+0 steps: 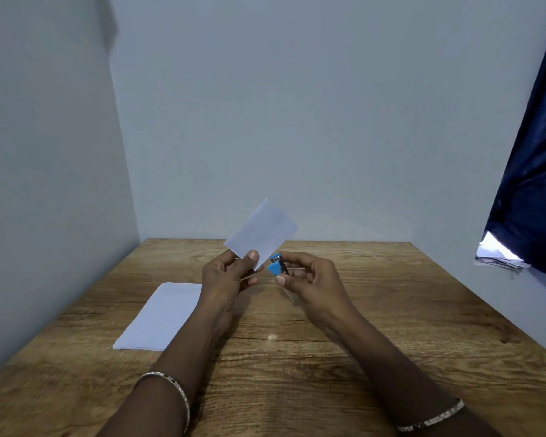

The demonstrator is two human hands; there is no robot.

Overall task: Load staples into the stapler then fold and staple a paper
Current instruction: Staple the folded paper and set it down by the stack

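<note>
- Left hand (224, 275): pinching the lower edge of a folded paper (260, 234) between thumb and fingers, with the sheet slanting up and to the right of the grip, clear of the table (391, 310).
- Right hand (312, 275): curled round a small blue stapler (276, 266), thumb at its front end, nose just beside the paper's lower corner; contact not clear.
- Below and left of the paper grip, flat on the wood: a stack of white sheets (161, 313).
- Far right of the stapler grip: a dark blue curtain (530, 184).
</note>
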